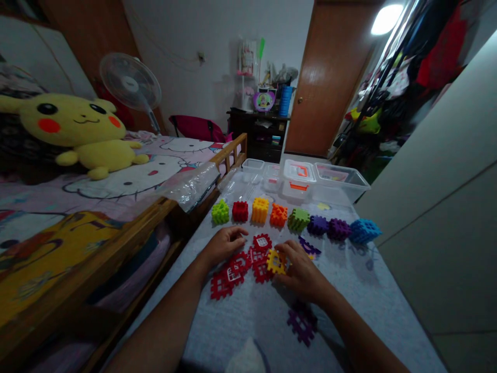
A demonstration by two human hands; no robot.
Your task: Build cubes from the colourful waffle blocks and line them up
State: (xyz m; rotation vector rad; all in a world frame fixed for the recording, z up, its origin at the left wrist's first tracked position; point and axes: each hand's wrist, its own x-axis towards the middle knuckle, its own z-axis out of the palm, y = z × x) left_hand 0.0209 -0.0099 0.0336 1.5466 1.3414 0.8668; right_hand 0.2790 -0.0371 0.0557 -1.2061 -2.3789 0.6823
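Several flat red toothed tiles (pixel 222 284) lie in the middle of the cloth-covered table, some with white window shapes. My left hand (pixel 224 245) rests beside their upper left edge, fingers curved and apart, with nothing in it. My right hand (pixel 301 267) grips a yellow square tile (pixel 276 262) between thumb and fingers, over the right end of the red tiles. A purple tile (pixel 302 324) lies below my right hand, and a dark purple piece (pixel 309 245) lies just beyond it, partly hidden.
Behind the hands, a row of coloured blocks runs from a lime one (pixel 220 212) to a blue one (pixel 365 231). Clear plastic boxes (pixel 298 178) stand at the far end. Left is a bed with a wooden rail (pixel 153 216); a white panel (pixel 438 181) borders the right.
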